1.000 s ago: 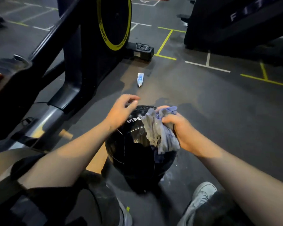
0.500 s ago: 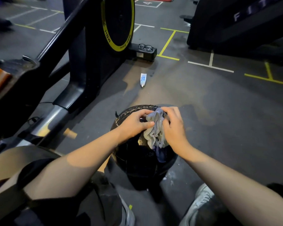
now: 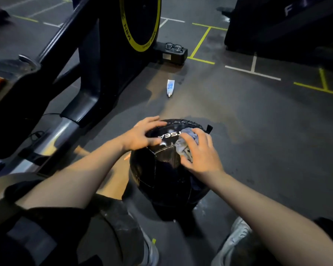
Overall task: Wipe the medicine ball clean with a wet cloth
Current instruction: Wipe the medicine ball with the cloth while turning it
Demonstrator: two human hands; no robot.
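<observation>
Nearest, a grey sneaker on the dark gym floor, just beside the base of a black medicine ball resting on that floor between the knees. On the ball's upper right, right hand with fingers curled over a bunched blue-grey wet cloth, pressing it to the surface beside white lettering. On the upper left, left hand with fingers spread and flat against the ball, slightly blurred. Farther out, a small white-and-blue tube lying on the floor. Beyond it, black eyeglasses atop the foot of an exercise bike with a yellow-rimmed flywheel.
</observation>
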